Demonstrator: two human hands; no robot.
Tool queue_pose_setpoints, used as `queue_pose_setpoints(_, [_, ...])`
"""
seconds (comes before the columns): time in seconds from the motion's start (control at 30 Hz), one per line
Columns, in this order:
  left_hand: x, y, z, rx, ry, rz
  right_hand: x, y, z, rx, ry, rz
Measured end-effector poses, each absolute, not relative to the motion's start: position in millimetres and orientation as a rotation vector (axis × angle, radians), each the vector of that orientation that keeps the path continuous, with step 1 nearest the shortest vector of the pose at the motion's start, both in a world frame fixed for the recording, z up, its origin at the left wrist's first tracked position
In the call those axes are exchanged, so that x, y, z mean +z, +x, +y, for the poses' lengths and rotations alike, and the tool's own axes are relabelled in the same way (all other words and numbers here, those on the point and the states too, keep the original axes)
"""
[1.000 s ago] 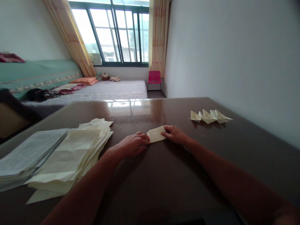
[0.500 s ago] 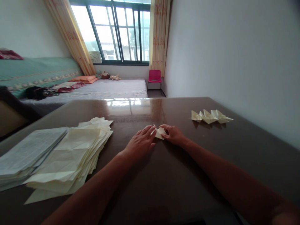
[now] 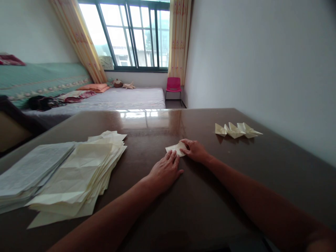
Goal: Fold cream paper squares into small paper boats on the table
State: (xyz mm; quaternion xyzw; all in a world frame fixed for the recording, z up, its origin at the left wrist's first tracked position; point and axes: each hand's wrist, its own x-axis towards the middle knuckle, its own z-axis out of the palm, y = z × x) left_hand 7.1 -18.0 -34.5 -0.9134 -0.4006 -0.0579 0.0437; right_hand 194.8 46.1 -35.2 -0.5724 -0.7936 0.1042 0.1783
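A small folded piece of pale yellow paper [image 3: 175, 148] lies flat on the dark brown table [image 3: 199, 196] near its middle. My right hand [image 3: 195, 150] has its fingers curled onto the paper's right edge, pinning it down. My left hand [image 3: 165, 170] lies flat just below the paper with its fingers stretched out, the tips touching the paper's near edge.
A fanned pile of yellowish sheets [image 3: 76, 178] sits at the left, beside a stack of printed grey pages [image 3: 28, 171]. Several finished folded paper shapes [image 3: 237, 130] lie at the right by the white wall. Beyond the table are a bed and a pink chair [image 3: 173, 86].
The paper went from a rectangle to a smaller, flatter fold. My left hand slid back towards me and flattened on the table. My right hand stayed on the paper's right edge.
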Motion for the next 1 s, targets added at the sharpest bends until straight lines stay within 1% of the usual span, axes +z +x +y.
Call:
queue_pose_setpoints(0.8, [-33.4,2.7,-14.8,-0.151,-2.8,-1.252,-37.5,190.5,50.5,0.313,-1.702,-2.197])
queue_pose_setpoints(0.9, [-31.2,2.8,-14.7,-0.139,-2.791,-1.253,-33.1,189.9,46.1,0.215,-1.669,-2.216])
queue_pose_setpoints(1.0, [-28.8,3.9,-15.2,-0.135,-2.773,-1.258,-17.8,188.1,31.9,-0.059,-1.592,-2.335])
